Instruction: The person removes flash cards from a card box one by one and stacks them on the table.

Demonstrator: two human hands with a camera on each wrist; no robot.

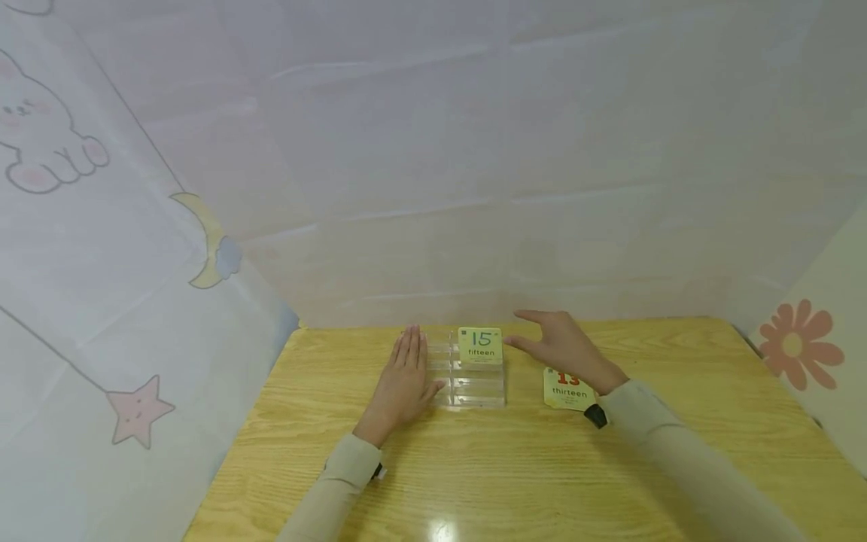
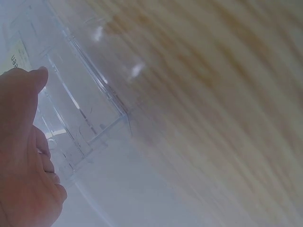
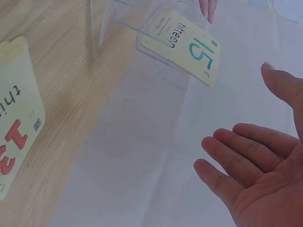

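Note:
A clear plastic tiered card rack (image 1: pixel 477 390) stands on the table, with a pale yellow number card reading 15 fifteen (image 1: pixel 481 346) leaning in its upper right slot. My left hand (image 1: pixel 404 380) lies along the rack's left side, fingers straight and thumb over its front, as the left wrist view also shows. Just right of the fifteen card, my right hand (image 1: pixel 562 342) hovers with thumb and fingers spread and nothing between them; its bare palm shows in the right wrist view. Below that hand lies a card reading 13 thirteen (image 1: pixel 567 391), partly covered by it.
The wooden table (image 1: pixel 474 467) ends at a pale cloth backdrop (image 1: pixel 433 188) behind the rack. A dark strap piece (image 1: pixel 595 415) shows at my right cuff, next to the thirteen card. Printed cloth with a flower (image 1: pixel 791 345) hangs at the right.

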